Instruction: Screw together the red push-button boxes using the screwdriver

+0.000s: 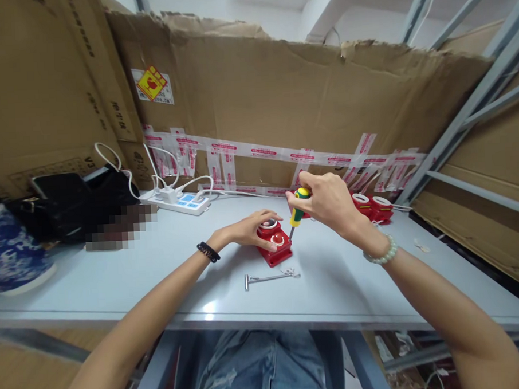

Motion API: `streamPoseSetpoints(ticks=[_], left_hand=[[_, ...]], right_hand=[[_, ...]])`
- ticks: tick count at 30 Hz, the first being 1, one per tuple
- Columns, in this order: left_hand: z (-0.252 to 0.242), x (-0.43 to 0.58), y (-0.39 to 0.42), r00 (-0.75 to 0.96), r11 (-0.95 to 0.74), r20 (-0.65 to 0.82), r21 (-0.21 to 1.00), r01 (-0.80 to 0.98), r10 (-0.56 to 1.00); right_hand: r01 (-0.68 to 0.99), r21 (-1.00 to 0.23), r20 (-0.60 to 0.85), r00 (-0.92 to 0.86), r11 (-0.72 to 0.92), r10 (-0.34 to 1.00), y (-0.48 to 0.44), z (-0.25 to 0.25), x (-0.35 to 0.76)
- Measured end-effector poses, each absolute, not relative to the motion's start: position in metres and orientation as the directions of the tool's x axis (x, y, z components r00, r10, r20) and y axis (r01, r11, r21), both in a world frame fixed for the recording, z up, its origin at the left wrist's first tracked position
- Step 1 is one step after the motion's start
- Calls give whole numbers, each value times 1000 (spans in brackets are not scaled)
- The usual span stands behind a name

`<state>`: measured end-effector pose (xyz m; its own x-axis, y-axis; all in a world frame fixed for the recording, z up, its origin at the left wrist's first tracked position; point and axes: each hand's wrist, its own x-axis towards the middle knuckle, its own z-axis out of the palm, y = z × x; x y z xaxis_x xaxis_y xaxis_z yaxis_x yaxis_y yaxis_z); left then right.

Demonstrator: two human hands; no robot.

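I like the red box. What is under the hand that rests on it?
Under the left hand sits the red box on the table, its round cap peeking out. The box's back part is covered. The right hand holds a screwdriver against it.

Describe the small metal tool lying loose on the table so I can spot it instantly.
On the pale table, find the red box under the left hand. Just in front of it, nearer the table's front edge, lies the metal tool: thin, silvery, T-ended, unlike the yellow-handled screwdriver in the right hand.
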<state>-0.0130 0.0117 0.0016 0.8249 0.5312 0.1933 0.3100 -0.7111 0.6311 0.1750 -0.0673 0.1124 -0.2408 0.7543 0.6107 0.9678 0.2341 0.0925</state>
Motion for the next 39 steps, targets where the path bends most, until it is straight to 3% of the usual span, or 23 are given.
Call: streamPoseSetpoints(ticks=[4, 8, 12, 17, 21, 24, 27, 31, 35, 37, 39], left_hand=[[-1, -14, 12, 818, -705, 196, 637, 312, 540], [-1, -14, 12, 818, -706, 185, 627, 329, 545], [-3, -15, 12, 808, -710, 176, 604, 363, 562], [-1, -14, 3, 773, -743, 221, 520, 422, 594], [9, -21, -9, 722, -708, 190, 466, 530, 665], [17, -30, -11, 720, -663, 112, 504, 553, 685], [19, -37, -8, 729, -625, 42, 550, 554, 683], [16, -38, -3, 722, -633, 56, 532, 563, 690], [12, -35, -1, 703, -625, 72, 528, 575, 708], [10, -34, -1, 693, -622, 81, 523, 583, 717], [8, -32, -2, 678, -625, 100, 502, 597, 728]], right_hand=[[983, 180, 664, -147, 35, 733, -60, 109, 171], [984, 176, 647, -106, -12, 755, -57, 111, 175], [985, 112, 566, -175, 135, 806, -63, 114, 179], [902, -130, 459, -314, 412, 831, -68, 109, 179], [852, -277, 552, -237, 444, 799, -62, 99, 180], [817, -360, 622, -149, 450, 768, -56, 94, 182], [817, -364, 682, -93, 447, 725, -51, 92, 182], [842, -352, 699, -53, 408, 713, -44, 91, 183], [807, -314, 615, -228, 500, 755, -39, 93, 189], [749, -331, 681, -232, 574, 695, -40, 94, 190], [680, -367, 817, -92, 635, 569, -44, 93, 186]])
